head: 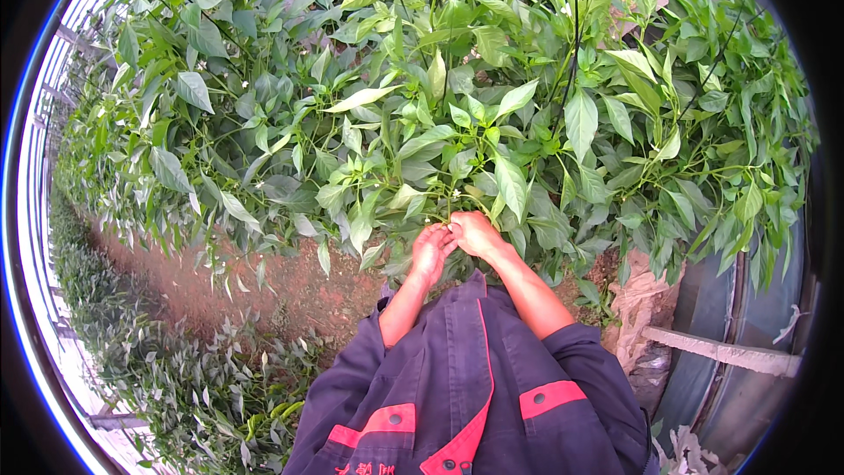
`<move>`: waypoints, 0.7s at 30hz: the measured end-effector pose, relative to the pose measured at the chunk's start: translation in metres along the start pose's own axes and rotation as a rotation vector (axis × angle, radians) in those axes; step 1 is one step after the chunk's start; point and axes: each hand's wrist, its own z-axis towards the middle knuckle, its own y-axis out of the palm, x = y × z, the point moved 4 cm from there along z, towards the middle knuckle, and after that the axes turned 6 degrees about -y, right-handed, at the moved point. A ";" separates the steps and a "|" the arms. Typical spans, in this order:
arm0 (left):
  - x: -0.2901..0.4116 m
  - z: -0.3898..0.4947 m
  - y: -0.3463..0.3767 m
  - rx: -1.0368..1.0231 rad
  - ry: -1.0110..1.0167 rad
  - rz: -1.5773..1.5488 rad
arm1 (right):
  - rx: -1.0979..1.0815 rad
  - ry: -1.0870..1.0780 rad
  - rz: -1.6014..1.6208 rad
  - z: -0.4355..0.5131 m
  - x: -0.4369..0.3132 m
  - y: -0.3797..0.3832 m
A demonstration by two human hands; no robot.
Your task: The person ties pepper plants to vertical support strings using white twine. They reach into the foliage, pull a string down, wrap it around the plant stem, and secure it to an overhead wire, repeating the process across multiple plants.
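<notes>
Low on the near side of a leafy pepper plant [511, 181], my two hands meet at a thin green stem. My left hand [430, 254] is turned partly palm up, its fingertips bunched at the stem. From the other side, my right hand [476, 234] has its fingers curled around the same spot, back of the hand upward. Thumb and fingertips of both hands nearly touch, so the pinched bit of stem is mostly hidden. A small white flower [455, 194] shows just above the right hand's knuckles.
Black support strings [575, 46] run up through the foliage. Bare reddish soil [303, 284] forms a path at left, with more pepper plants [217, 382] behind it. To the right are a concrete bar [725, 351], crumpled sheeting [636, 316] and a film wall [702, 297].
</notes>
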 end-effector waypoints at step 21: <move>-0.009 0.005 0.013 -0.027 0.085 -0.077 | 0.064 0.025 0.018 0.000 -0.016 -0.009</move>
